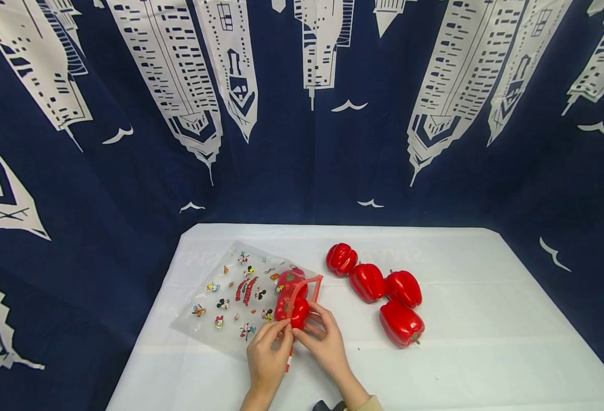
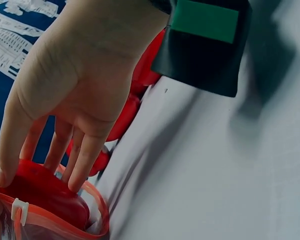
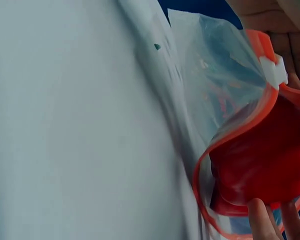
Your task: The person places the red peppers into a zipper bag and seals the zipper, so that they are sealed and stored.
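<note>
A clear zip bag (image 1: 230, 294) printed with cartoon figures lies on the white table (image 1: 466, 365), its red zipper rim (image 1: 309, 282) gaping toward me. A red pepper (image 1: 298, 313) sits in the mouth, and another red shape lies deeper inside. My left hand (image 1: 281, 331) pinches the rim beside the white slider (image 3: 274, 70). My right hand (image 1: 312, 324) grips the pepper in the mouth, thumb on one side and fingers on the other. The left wrist view shows that right hand (image 2: 40, 165) on the pepper (image 2: 45, 192).
Several loose red peppers (image 1: 384, 291) lie in a cluster right of the bag. A dark blue curtain with white skyscraper prints (image 1: 302, 114) hangs behind and around the table. A black wrist strap with a green patch (image 2: 205, 40) sits on my right wrist.
</note>
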Demonstrator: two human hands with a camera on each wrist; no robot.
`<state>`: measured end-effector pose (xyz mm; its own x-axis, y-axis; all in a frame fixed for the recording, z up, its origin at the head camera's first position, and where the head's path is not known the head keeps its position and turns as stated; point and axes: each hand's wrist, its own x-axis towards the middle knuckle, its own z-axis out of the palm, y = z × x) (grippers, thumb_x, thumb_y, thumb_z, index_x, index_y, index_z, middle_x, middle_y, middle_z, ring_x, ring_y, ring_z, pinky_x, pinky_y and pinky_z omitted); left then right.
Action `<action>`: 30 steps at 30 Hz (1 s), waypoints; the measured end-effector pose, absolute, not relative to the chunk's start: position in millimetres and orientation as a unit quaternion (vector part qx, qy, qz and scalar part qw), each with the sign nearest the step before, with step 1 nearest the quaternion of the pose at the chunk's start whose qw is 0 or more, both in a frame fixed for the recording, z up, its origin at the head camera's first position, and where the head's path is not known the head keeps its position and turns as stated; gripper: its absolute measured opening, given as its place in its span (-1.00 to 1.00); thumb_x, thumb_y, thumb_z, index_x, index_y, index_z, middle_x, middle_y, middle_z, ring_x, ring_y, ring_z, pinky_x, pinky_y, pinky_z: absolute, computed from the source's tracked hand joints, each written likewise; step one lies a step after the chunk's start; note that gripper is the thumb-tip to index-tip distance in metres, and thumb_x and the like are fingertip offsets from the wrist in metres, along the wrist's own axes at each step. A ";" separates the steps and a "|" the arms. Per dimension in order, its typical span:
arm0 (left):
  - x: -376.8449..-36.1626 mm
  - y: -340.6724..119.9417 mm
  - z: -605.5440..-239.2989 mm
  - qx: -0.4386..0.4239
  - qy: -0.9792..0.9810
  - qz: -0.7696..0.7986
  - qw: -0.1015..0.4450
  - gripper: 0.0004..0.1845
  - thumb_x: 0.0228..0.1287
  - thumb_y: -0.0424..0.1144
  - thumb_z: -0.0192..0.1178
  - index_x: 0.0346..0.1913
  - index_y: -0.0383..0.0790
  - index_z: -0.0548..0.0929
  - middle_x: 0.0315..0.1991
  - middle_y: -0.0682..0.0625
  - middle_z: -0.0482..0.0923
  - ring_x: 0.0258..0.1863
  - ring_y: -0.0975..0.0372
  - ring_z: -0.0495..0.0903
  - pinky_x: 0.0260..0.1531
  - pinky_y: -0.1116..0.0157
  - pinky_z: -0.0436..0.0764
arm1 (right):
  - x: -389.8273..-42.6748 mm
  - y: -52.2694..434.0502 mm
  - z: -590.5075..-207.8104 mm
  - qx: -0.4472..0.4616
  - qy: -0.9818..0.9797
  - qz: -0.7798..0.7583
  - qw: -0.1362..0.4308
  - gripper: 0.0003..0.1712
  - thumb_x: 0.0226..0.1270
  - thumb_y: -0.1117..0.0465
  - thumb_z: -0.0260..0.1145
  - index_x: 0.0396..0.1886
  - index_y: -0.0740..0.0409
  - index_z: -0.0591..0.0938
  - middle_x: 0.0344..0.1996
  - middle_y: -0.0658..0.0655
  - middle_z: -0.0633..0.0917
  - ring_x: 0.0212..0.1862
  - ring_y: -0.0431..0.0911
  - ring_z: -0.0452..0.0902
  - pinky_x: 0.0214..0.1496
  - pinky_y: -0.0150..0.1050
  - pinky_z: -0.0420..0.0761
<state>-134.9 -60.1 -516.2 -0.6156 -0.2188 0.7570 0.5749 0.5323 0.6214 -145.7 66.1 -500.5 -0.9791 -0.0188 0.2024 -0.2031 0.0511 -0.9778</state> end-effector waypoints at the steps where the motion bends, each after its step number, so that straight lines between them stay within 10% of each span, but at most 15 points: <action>1: -134.9 -60.1 -515.8 -0.116 -0.767 -0.469 0.423 -0.83 -0.07 -0.54 0.30 -0.35 -0.33 0.72 -0.44 -0.01 0.62 -0.56 0.30 0.53 -0.54 0.50 0.51 | -144.8 64.4 -496.3 0.073 -0.722 0.685 0.068 -0.29 0.01 0.39 0.45 0.20 0.37 0.41 0.07 0.36 0.46 0.08 0.28 0.43 0.00 0.01 0.53; 30: -134.9 -62.1 -519.0 -0.098 -0.771 -0.463 0.426 -0.83 -0.08 -0.51 0.31 -0.36 -0.27 0.73 -0.49 0.07 0.58 -0.65 0.39 0.40 -0.67 0.55 0.36 | -149.7 64.5 -525.1 0.124 -0.762 0.633 0.058 -0.31 0.03 0.42 0.42 0.21 0.28 0.39 0.10 0.29 0.50 0.11 0.21 0.43 0.04 0.00 0.51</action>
<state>-134.9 -62.1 -519.0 -0.6186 -0.2429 0.7472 0.5452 0.5521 0.6308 -149.7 64.5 -525.1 -0.9627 -0.1149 0.2451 -0.2620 0.1672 -0.9505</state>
